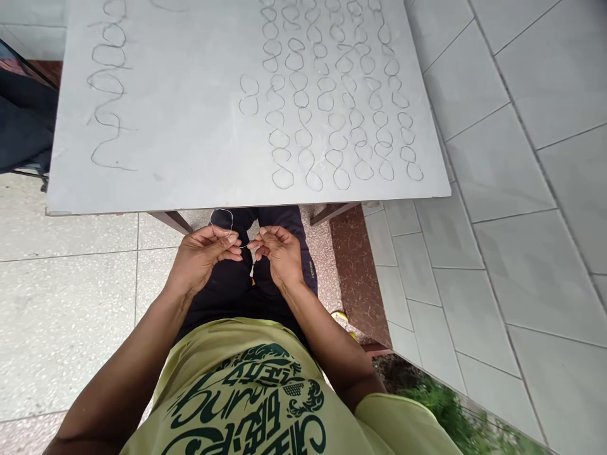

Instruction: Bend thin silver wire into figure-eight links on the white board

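My left hand (pixel 206 251) and my right hand (pixel 279 249) meet over my lap, just below the table's near edge. Both pinch a thin wire (pixel 227 222) whose free end curls into a loop above the left fingers. A short straight stretch of it runs between the two pinches. On the grey table top (pixel 190 139) lie several rows of bent wire chains (pixel 332 107), each a string of small loops. One looser wavy wire (pixel 107 88) lies alone near the table's left side.
The table's legs (pixel 173 221) stand on a speckled floor. White tiles (pixel 521 189) run along the right side. A dark object (pixel 23 120) sits at the left edge, and green plants (pixel 450 417) show at the lower right.
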Demonstrator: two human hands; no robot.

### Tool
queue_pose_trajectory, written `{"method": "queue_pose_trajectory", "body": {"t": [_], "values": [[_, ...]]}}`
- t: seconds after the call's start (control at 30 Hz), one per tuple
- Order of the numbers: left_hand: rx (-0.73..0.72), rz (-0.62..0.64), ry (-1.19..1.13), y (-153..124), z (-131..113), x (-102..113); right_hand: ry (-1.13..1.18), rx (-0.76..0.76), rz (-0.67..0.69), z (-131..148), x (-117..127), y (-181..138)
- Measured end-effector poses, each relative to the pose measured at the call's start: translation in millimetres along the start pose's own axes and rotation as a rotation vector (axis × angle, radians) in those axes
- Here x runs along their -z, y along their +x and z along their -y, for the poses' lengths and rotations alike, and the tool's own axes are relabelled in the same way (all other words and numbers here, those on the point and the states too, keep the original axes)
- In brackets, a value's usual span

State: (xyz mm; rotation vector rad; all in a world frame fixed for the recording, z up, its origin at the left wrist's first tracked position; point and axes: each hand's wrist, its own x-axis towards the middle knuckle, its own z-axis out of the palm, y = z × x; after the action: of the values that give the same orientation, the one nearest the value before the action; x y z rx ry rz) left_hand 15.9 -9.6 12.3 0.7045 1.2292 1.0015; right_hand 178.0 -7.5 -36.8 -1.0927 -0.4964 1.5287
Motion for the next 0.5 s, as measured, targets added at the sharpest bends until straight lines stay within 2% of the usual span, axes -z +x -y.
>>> {"method": "queue_pose_trajectory", "body": {"t": [0.2, 0.5], "values": [[0.089, 0.004, -0.018, 4.2, 3.0, 2.0, -0.088, 0.011, 0.0, 1.2, 0.6, -5.3], [0.077, 0.039, 0.162, 5.9, -2.0, 1.1, -0.196, -0.026, 0.211, 2.8, 22.4, -11.6]]}}
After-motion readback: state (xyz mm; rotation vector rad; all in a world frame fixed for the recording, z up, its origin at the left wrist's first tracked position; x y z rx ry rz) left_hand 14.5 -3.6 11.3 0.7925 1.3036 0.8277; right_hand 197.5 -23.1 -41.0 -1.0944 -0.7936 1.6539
